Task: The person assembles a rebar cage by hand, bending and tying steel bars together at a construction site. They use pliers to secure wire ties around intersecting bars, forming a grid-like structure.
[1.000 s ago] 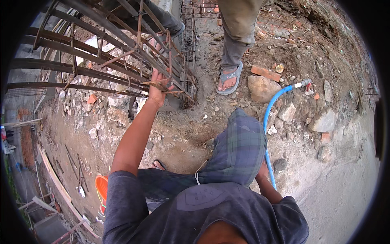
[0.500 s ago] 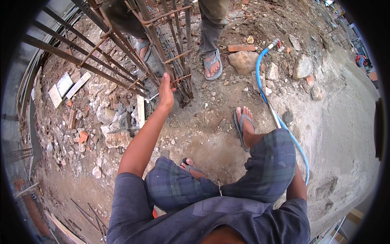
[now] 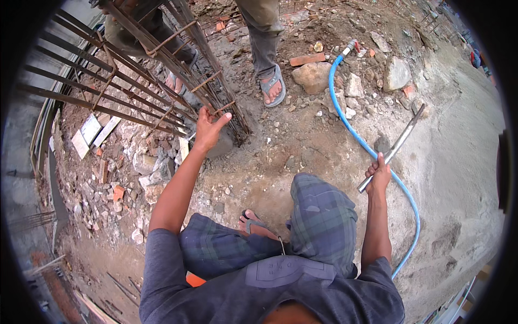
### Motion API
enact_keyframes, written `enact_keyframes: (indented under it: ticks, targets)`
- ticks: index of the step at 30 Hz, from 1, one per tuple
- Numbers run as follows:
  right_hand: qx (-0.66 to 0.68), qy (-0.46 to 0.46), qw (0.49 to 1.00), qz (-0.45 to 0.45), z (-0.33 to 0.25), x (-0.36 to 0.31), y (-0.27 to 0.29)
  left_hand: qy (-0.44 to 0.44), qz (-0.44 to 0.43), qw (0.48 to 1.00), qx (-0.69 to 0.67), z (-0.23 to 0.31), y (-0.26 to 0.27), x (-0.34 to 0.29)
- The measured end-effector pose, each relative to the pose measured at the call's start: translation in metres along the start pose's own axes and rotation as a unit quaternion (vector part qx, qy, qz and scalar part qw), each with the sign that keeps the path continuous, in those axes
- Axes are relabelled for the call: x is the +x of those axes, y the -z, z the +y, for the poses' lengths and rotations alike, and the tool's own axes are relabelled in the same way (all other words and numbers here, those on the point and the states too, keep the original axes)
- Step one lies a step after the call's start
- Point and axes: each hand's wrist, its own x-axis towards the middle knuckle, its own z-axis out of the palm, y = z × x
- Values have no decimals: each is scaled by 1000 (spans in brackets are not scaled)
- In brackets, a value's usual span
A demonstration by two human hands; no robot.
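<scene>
My left hand (image 3: 209,131) is held up at the foot of a tied rebar cage (image 3: 213,86), thumb and fingers apart. Its fingertips are right at the bars; whether they touch I cannot tell. In my right hand (image 3: 379,174) is a straight metal bar (image 3: 402,139), silvery with a darker far end, slanting up to the right. My fingers wrap round it near its lower end. A blue hose (image 3: 345,121) runs beneath the bar and past my right hand.
A co-worker's sandalled foot (image 3: 273,89) stands just beyond the cage. Rubble with a large stone (image 3: 313,77) and a brick (image 3: 307,59) lies ahead. White boards (image 3: 89,129) rest among debris at the left. Smooth grey concrete (image 3: 464,162) spreads at the right.
My right hand, hidden beside my knee before, has come forward into view gripping the metal bar, which has swung to the right. My left hand's thumb has spread; my right knee has moved inward.
</scene>
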Motion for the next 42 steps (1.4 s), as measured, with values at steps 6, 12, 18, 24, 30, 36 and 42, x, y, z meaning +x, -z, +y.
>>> enact_keyframes:
  ticks: [6, 12, 18, 24, 30, 36, 42]
  targets:
    - [234, 85, 957, 148, -13, 79, -90, 45, 28, 999, -2, 16, 5, -34]
    - [-322, -82, 792, -513, 176, -70, -193, -116, 139, 970, 161, 86, -43, -41]
    - [-154, -203, 841, -478, 131, -45, -182, -98, 154, 971, 156, 92, -38, -66]
    - [89, -1, 982, -168, 72, 24, -177, -52, 126, 985, 110, 87, -18, -75]
    - [66, -98, 974, -192, 175, -68, -232, -85, 167, 977, 100, 86, -34, -30]
    - [-191, -177, 821, -507, 175, -54, -207, -123, 147, 977, 89, 94, -43, -22]
    - [60, -16, 976, -210, 107, 0, -185, -48, 124, 989, 64, 68, -19, -57]
